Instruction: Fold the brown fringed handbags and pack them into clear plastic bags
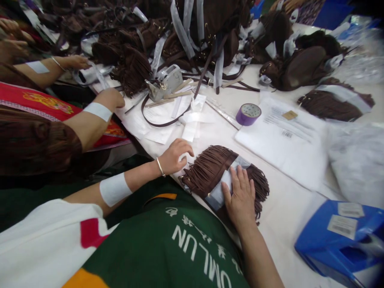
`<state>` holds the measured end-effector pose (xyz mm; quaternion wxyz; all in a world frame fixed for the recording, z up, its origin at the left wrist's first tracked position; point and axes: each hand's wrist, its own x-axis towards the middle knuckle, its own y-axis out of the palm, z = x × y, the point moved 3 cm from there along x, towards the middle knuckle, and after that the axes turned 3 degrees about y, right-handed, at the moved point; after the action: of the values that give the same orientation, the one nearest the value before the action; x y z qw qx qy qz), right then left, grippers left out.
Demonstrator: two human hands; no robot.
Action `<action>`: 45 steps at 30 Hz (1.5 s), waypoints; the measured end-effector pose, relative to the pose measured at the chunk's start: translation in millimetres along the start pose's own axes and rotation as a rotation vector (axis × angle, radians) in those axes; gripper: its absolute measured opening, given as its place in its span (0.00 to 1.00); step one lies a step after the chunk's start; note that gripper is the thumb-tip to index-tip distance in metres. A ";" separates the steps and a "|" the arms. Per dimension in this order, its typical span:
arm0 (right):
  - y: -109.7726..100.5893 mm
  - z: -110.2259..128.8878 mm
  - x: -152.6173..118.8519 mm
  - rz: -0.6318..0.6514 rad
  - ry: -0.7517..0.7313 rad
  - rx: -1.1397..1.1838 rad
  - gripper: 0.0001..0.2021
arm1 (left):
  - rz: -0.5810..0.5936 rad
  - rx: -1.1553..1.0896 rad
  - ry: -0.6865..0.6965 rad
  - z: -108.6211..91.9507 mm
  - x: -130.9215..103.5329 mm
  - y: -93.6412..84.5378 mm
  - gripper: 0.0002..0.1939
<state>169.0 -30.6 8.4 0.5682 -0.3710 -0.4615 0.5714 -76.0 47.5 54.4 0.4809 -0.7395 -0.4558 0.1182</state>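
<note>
A brown fringed bag (212, 166) lies on the white table in front of me, with a pale translucent wrap (222, 185) around its middle. My right hand (241, 196) rests flat on the wrap and the fringe beside it, fingers stretched out. Just off the bag's left end is my left hand (176, 156), its fingers curled with a gap between thumb and forefinger. Nothing shows in that gap. The underside of the bag is hidden.
A purple tape roll (249, 115) sits beside a stack of white printed bags (285, 138). At right stands a blue bin (339, 236). Many brown bags (204, 24) and straps fill the back. Another person's arms (93, 114) reach in from the left.
</note>
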 end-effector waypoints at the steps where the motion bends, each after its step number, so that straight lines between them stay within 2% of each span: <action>1: -0.1 0.1 0.0 0.000 -0.001 -0.003 0.28 | 0.067 -0.026 0.085 -11.3 -1.6 0.5 0.12; 3: -0.2 0.6 0.0 -0.001 -0.001 -0.009 0.28 | 0.220 -0.042 0.203 -31.8 -4.3 11.6 0.11; 5: 0.0 1.0 0.2 -0.003 0.002 -0.014 0.28 | 0.315 0.015 0.214 -42.9 -5.6 28.1 0.11; 7: 0.4 1.2 0.3 -0.003 0.003 -0.012 0.28 | 0.352 0.094 0.183 -44.5 -6.1 41.0 0.09; 9: 1.0 1.0 0.2 -0.006 0.002 -0.002 0.28 | 0.372 0.126 0.172 -40.3 -6.5 44.5 0.09; 16: 2.3 -1.3 -0.9 -0.024 0.000 0.034 0.28 | 0.417 0.152 0.237 -9.8 -6.8 13.0 0.05; 19: 2.0 -1.0 -0.9 -0.020 0.003 0.033 0.28 | 0.436 0.223 0.189 9.6 -12.2 7.3 0.05; 22: 1.6 -0.2 -0.6 -0.016 0.007 0.027 0.28 | 0.465 0.306 0.079 24.6 -17.9 2.3 0.06; 24: 1.8 0.0 -0.3 -0.012 0.005 0.028 0.28 | 0.425 0.344 0.037 23.1 -16.1 -3.5 0.10; 27: 2.5 -0.3 0.1 -0.014 0.003 0.029 0.28 | 0.322 0.260 0.100 0.1 -4.0 -4.7 0.11; 30: 2.7 -0.8 0.2 -0.020 0.000 0.031 0.28 | 0.309 0.150 0.218 -26.0 9.5 12.2 0.08; 32: 2.6 -0.8 0.3 -0.020 -0.003 0.032 0.28 | 0.350 0.170 0.269 -32.4 14.4 26.9 0.06; 34: 2.3 -0.7 0.3 -0.018 -0.004 0.030 0.28 | 0.382 0.222 0.261 -28.1 15.3 35.6 0.04; 36: 2.2 -0.6 0.5 -0.019 -0.006 0.031 0.28 | 0.380 0.264 0.218 -17.7 13.5 35.5 0.04; 40: 2.5 -0.8 0.9 -0.028 -0.008 0.042 0.28 | 0.356 0.328 0.119 4.3 5.3 22.2 0.04; 45: 2.2 -1.1 0.7 -0.017 0.000 0.048 0.28 | 0.403 0.371 -0.019 20.5 -3.0 5.6 0.03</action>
<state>169.3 -29.7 6.1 0.5818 -0.3536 -0.4507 0.5774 -87.2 56.8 38.6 0.5706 -0.7135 -0.2745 0.3000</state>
